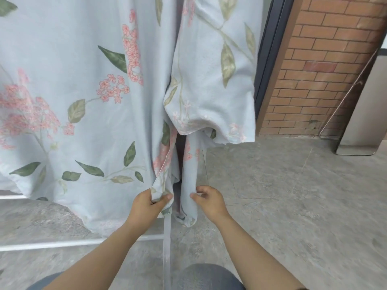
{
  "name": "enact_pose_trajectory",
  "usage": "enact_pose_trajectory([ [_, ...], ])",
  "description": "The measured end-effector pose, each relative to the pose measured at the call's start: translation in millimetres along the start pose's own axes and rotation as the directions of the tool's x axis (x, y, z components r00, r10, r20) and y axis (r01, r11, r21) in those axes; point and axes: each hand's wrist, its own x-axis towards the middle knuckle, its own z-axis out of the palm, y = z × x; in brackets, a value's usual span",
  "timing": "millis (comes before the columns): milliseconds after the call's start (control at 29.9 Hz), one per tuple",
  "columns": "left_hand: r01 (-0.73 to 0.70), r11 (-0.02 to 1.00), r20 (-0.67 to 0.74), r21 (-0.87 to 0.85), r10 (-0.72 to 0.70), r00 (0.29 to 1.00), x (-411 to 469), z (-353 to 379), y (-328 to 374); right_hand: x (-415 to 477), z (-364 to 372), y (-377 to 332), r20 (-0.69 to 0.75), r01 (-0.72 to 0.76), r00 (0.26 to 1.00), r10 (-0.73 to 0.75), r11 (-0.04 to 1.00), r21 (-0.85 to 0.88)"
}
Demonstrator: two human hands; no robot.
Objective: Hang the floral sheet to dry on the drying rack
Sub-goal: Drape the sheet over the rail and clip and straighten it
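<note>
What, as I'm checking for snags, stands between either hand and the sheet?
Nothing visible does. The left hand grips a bunched fold of the sheet, and the right hand seems to pinch the edge of the hanging strip beside it. The rack shows lower, behind the forearms.

The floral sheet (83,59) is soft, matt woven cloth, creased where it bunches. The drying rack (69,244) has smooth white bars with a slight sheen, seemingly painted metal. The floor (293,206) is rough, matt concrete, the wall (324,59) is coarse matt brick, and the panel (360,114) beside it is dull brushed metal.
</note>
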Motion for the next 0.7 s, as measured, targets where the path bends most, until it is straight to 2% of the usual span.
enact_pose_trajectory([
  [100,0.01,1.0,0.036,-0.029,-0.009,0.999,2.3,-4.6,0.6,9.2,-4.8,-2.7,-0.041,0.037,0.998,-0.038,0.999,-0.009],
  [234,0.175,0.943,0.068,-0.283,-0.163,0.984,10.0,-4.2,-4.9,4.8,-26.4,3.4,-0.306,0.02,0.951,0.049,0.976,0.218],
  [301,0.183,0.922,0.16,-0.341,-0.135,0.978,7.3,0.6,-2.6,-3.4,-38.7,10.1,-0.291,-0.022,0.953,0.082,0.978,0.206],
  [368,0.175,0.95,0.328,-0.259,-0.084,0.941,0.6,7.3,1.2,-14.3,-47.2,16.2,-0.177,-0.082,0.979,0.105,0.987,0.135],
  [434,0.114,0.988,0.436,-0.102,-0.058,0.898,-5.7,10.5,1.8,-24.3,-49.1,20.0,-0.11,-0.114,0.985,0.133,0.98,0.164],
  [468,0.089,0.995,0.434,-0.047,-0.06,0.899,-7.8,10.6,2.6,-29.1,-50.6,20.1,-0.104,-0.11,0.986,0.129,0.978,0.178],
  [635,0.002,0.971,0.247,0.24,-0.063,0.967,-21.6,0.2,20.4,-61.4,-57.0,10.5,-0.096,-0.07,0.991,0.09,0.979,0.194],
  [702,-0.047,0.963,0.243,0.266,-0.02,0.97,-29.9,-2.4,32.6,-71.5,-60.5,4.8,-0.094,-0.05,0.993,0.071,0.976,0.211],
])
